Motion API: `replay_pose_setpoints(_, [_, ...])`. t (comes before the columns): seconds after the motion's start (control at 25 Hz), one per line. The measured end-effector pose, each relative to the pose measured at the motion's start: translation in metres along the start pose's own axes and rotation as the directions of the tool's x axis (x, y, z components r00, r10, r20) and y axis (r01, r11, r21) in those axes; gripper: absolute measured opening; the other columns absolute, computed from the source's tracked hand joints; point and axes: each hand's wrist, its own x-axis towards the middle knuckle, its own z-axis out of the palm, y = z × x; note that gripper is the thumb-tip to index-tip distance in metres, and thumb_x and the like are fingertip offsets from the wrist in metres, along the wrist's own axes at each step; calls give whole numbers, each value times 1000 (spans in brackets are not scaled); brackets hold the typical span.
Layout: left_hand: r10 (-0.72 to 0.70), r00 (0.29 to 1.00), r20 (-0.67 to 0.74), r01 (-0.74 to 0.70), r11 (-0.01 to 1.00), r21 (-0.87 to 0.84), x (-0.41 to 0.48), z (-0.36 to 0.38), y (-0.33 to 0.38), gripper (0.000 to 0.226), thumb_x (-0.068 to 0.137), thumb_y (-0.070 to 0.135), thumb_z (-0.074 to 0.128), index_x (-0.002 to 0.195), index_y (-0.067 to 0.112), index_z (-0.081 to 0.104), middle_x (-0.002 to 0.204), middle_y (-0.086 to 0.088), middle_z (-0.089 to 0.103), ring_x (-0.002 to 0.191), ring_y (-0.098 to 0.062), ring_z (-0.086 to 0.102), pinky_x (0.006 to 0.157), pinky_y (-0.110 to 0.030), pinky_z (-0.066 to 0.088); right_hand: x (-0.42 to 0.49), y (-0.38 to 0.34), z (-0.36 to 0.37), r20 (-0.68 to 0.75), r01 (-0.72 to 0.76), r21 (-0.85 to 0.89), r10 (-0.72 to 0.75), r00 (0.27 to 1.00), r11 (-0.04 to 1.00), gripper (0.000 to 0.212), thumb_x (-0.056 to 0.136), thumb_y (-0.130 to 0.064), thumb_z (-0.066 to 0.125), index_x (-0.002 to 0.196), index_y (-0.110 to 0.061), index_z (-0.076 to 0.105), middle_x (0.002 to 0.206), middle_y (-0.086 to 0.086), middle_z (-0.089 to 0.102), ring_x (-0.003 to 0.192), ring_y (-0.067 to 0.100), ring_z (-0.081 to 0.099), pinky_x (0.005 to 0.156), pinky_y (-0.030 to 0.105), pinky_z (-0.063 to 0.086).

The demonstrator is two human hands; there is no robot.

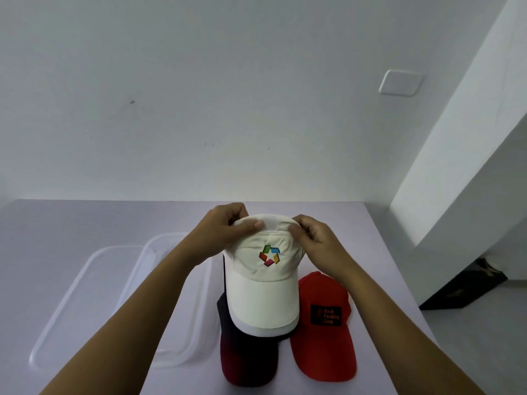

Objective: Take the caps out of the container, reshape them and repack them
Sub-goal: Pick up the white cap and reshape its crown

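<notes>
A white cap [263, 292] with a multicoloured star logo is held above the table, brim toward me. My left hand [225, 229] pinches the top of its crown on the left. My right hand [316, 238] pinches the crown on the right. Under it lies a dark navy and maroon cap [248, 357], partly hidden by the white brim. A red cap [322, 337] with a black patch lies on the table to the right. The clear plastic container [182, 360] stands left of the caps, partly behind my left forearm.
A clear lid [74, 295] lies left of the container on the pale purple table [85, 220]. The table's right edge drops to the floor, where a dark object [462, 289] lies by a white pillar. A white wall rises behind the table.
</notes>
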Motion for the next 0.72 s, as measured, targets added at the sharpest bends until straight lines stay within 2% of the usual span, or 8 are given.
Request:
replay_pose_setpoints(0.08, [-39,998,50,35,996,77,0,0,-2,28,80,41,72,68,20,56,68,4,62,64,-13,57,57,-27,44,-1,-2,3,31,3,-30,-2,1000,1000,19,98,-22,45,89,-20,62,83,-2,64,80,9,58,75,29,47])
replay_pose_setpoints(0.2, [18,997,79,-26,994,106,-3,6,3,20,88,36,62,75,22,64,72,5,65,68,-11,62,60,-24,48,-2,-6,12,37,-1,-2,1,999,1000,20,99,-22,41,89,-24,59,85,-8,63,83,8,57,77,29,47])
replay_pose_setpoints(0.36, [117,992,-42,-111,985,130,-7,12,5,48,90,47,51,68,5,56,62,-14,56,58,-14,52,57,-30,42,-2,0,11,-60,9,118,-2,998,993,12,97,-34,44,99,-26,54,91,-10,62,84,3,58,76,28,47])
replay_pose_setpoints(0.4, [108,990,-89,-105,993,46,-9,12,6,54,87,51,50,70,0,56,64,-20,57,59,-17,54,58,-33,43,-2,4,10,-46,-10,165,18,999,986,20,92,-45,48,105,-31,50,99,-12,62,90,-2,59,81,25,46])
replay_pose_setpoints(0.48, [96,984,-149,-116,984,-132,-10,8,6,58,85,52,51,74,-4,58,71,-27,62,63,-23,60,62,-36,47,-6,15,10,56,-83,262,71,996,961,65,71,-75,52,120,-34,41,120,-15,56,110,-9,54,96,23,44])
replay_pose_setpoints(0.56, [113,981,-156,-141,973,-185,-11,5,6,63,82,54,51,72,-8,56,68,-28,58,63,-26,59,61,-38,48,-11,28,14,181,-217,366,160,970,905,98,53,-88,52,132,-33,36,134,-9,53,128,6,47,113,42,31])
replay_pose_setpoints(0.64, [122,980,-158,-156,962,-224,-11,5,7,61,82,52,53,70,-9,56,65,-24,60,61,-27,62,59,-36,50,-19,34,20,268,-283,461,172,948,841,109,51,-88,54,139,-28,34,140,0,51,133,18,44,115,55,22])
replay_pose_setpoints(0.72, [108,982,-158,-147,955,-259,-11,6,7,52,86,43,54,68,-4,59,63,-14,65,60,-22,65,57,-32,53,-24,35,25,289,-317,570,176,941,758,111,51,-88,56,140,-24,38,143,4,48,134,23,42,114,54,26])
